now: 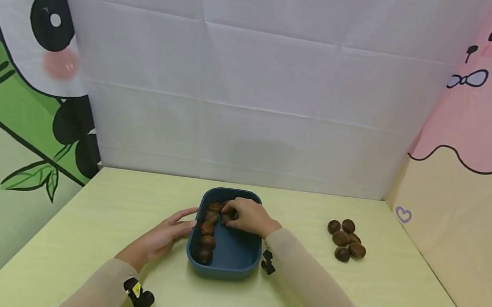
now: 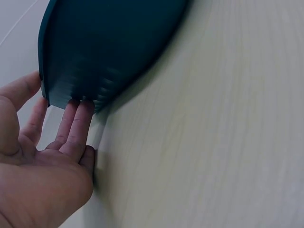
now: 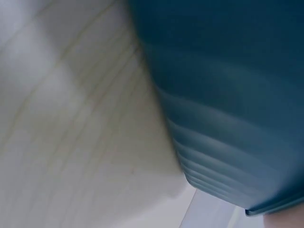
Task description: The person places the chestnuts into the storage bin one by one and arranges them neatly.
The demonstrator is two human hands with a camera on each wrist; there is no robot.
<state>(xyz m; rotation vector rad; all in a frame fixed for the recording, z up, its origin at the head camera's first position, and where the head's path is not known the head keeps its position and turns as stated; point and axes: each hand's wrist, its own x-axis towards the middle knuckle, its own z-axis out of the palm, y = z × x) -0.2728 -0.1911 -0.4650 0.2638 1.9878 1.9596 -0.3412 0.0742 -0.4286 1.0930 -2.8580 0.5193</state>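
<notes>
A dark blue rectangular box [image 1: 235, 251] with rounded corners stands on the table. Several brown chestnuts [image 1: 207, 242] line its left inner side. My right hand [image 1: 249, 216] reaches over the box's right wall and pinches a chestnut [image 1: 232, 214] near the far end; its fingers partly hide the chestnuts there. Outside, my left hand [image 1: 158, 241] touches the left wall with extended fingertips. In the left wrist view, the left fingers [image 2: 78, 126] are against the ribbed outer wall of the box. The right wrist view is mostly filled by the box's outer side [image 3: 228, 118].
To the right, several more chestnuts [image 1: 341, 239] lie in a loose cluster on the pale wooden table [image 1: 305, 276]. A white cloth backdrop [image 1: 252, 98] hangs behind the table. Printed panels flank both sides. Small black devices [image 1: 138, 295] are worn at the wrists.
</notes>
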